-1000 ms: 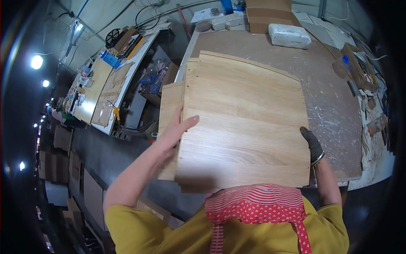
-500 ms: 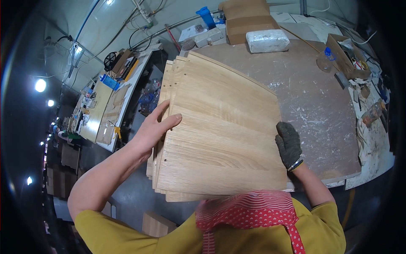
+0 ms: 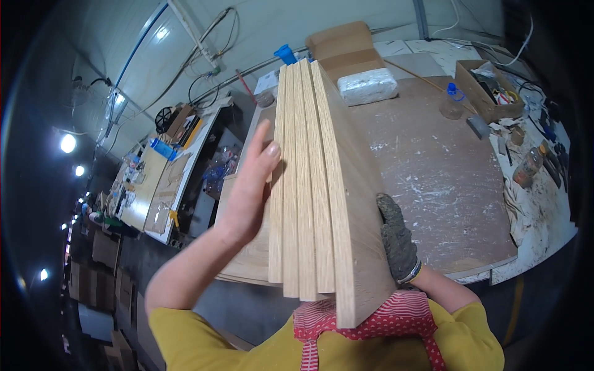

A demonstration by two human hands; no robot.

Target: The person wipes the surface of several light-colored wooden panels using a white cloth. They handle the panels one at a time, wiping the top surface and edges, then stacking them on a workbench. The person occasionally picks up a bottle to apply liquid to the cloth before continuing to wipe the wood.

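Several light wood-grain boards (image 3: 306,179) stand on edge in a stack, their long narrow edges facing up and their near ends uneven. The rightmost board sits slightly apart at the top and reaches nearest to me. My bare left hand (image 3: 250,185) presses along the left face of the stack, thumb and forefinger extended; its other fingers are mostly hidden. On the opposite side, my right hand (image 3: 399,241) in a dark grey work glove lies against the rightmost board's broad face. Both hands hold the stack between them. Beneath, at the left, a flat wooden panel (image 3: 247,253) shows.
A scuffed brown worktop (image 3: 433,198) spreads to the right. On it are a white wrapped package (image 3: 368,86), a clear jug with a blue cap (image 3: 451,102) and a cardboard box of oddments (image 3: 489,93). An amber bottle (image 3: 529,167) lies at the right edge. Another workbench (image 3: 148,191) stands left.
The stack has been tipped from showing its broad face to standing on edge. My left hand has moved right and its thumb has come off the front face. My right hand has shifted left.
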